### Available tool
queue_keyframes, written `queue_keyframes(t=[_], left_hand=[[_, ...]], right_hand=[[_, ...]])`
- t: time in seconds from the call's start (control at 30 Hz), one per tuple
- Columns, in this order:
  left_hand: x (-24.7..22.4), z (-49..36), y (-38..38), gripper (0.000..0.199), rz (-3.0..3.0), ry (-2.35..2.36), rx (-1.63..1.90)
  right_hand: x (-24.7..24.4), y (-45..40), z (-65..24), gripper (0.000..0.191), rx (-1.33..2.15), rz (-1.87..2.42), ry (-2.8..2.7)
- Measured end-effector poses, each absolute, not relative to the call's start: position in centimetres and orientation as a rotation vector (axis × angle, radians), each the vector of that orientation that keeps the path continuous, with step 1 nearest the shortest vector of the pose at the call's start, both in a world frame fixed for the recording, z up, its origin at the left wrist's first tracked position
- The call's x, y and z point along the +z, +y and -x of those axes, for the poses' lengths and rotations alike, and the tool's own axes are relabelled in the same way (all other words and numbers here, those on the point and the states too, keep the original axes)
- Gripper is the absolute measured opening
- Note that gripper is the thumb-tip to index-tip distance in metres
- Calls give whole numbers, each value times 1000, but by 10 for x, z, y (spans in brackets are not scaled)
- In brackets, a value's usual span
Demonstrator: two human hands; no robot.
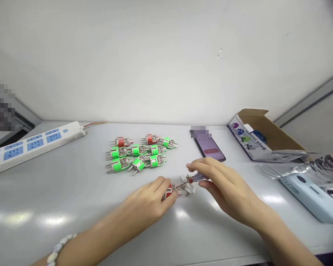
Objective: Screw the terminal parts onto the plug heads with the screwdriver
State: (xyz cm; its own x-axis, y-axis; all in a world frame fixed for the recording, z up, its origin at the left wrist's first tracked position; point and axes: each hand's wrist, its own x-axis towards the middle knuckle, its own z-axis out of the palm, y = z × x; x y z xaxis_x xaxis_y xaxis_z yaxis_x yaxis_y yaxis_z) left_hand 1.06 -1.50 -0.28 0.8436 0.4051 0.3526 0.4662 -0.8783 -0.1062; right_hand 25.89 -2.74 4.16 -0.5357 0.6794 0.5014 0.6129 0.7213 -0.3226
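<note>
While the left hand (pixel 152 198) pinches a red plug (pixel 169 191), the right hand (pixel 224 181) holds a screwdriver (pixel 197 178), tip at the plug; exact contact cannot be told. Plug sits just beside small white parts (pixel 194 189) on the surface (pixel 80 195); green plugs (pixel 120 164) lie farther back.

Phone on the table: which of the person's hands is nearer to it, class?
Right. The right hand is just on the near side of the phone; the left hand is farther, toward the near left.
</note>
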Motion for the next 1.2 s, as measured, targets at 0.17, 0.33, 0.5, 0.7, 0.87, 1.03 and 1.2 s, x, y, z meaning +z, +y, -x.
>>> queue_keyframes(t=[0.17,0.33,0.5,0.7,0.87,1.03,1.2], left_hand=[[-2,-10,-15,34,2835,-681,-455],[-6,-11,-15,34,2834,-675,-463],[-6,-11,-15,32,2826,-674,-474],[-2,-10,-14,34,2847,-661,-457],[-3,-8,-13,35,2846,-650,-477],[-4,-8,-14,34,2842,-668,-444],[-1,-9,-13,31,2843,-655,-434]], right_hand=[[42,-32,-262,57,324,838,-2261],[45,-31,-261,36,370,770,-2178],[47,-32,-259,18,221,806,-2157],[46,-31,-253,14,-91,854,-2199],[44,-28,-249,25,-320,857,-2197],[40,-25,-256,11,-17,842,-2208],[48,-26,-266,17,272,922,-2328]])
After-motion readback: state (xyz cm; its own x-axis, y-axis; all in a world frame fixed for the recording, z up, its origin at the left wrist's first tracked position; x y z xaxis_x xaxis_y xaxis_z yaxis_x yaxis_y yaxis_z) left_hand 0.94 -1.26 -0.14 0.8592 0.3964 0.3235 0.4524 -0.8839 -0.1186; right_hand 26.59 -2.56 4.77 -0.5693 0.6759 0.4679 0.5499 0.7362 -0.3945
